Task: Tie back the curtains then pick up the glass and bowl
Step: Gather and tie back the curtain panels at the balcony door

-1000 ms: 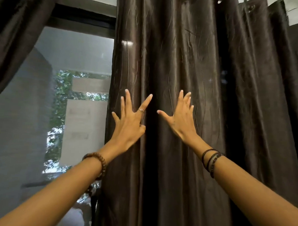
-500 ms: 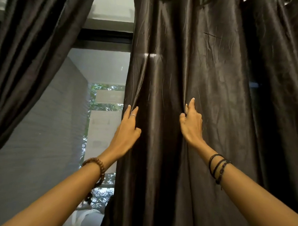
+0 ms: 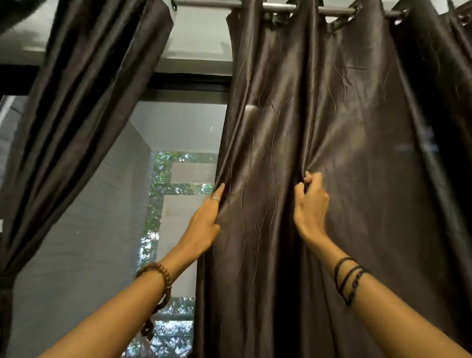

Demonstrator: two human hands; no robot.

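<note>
The left hand (image 3: pixel 204 223) is gripping the right curtain (image 3: pixel 338 156) at its 9 o'clock edge, fingers wrapped behind the fabric. The right hand (image 3: pixel 310 206) is pinching a fold, fingers curled. The left curtain (image 3: pixel 78 104) is hanging tied at 8 o'clock.

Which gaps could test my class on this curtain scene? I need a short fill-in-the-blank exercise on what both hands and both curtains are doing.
1. The left curtain is already ____ back low down.
2. The right hand grips a ____ of the right curtain.
3. The left hand holds that curtain's ____ edge.
4. The curtains hang from a ____.

Missing words: tied; fold; left; rod
</note>
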